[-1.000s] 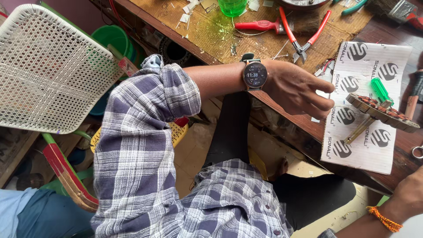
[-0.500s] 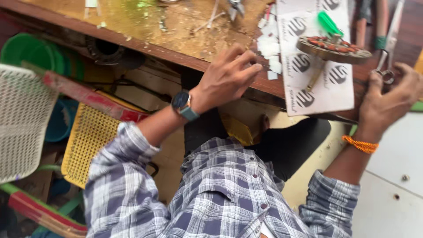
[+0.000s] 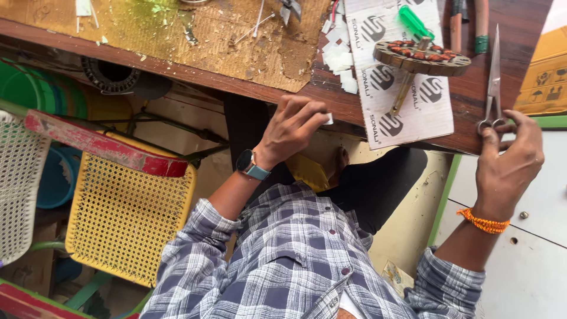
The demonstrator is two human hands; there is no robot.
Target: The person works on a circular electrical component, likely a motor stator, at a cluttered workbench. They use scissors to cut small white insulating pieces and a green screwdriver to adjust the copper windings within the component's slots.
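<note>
My left hand (image 3: 292, 133), with a watch on its wrist, is at the front edge of the wooden table (image 3: 177, 65) and pinches a small white paper piece (image 3: 328, 119) between its fingertips. My right hand (image 3: 508, 156), with an orange thread at the wrist, has its fingers on the loops of a pair of scissors (image 3: 493, 77) that lie along the table's right side. Between the hands a round wound disc on a shaft (image 3: 422, 57) rests on a printed white sheet (image 3: 407, 112). More white paper pieces (image 3: 339, 56) lie beside the sheet.
A green-handled tool (image 3: 413, 22) lies above the disc. Under the table on the left stand a yellow mesh chair (image 3: 127, 212), a white mesh chair (image 3: 18, 177) and a green tub (image 3: 29, 88). A white cabinet (image 3: 531, 254) is at the right.
My left hand drew back from the tabletop to the table's edge and now pinches a white piece. My right hand rose to the scissors' loops. The view shifted to the left.
</note>
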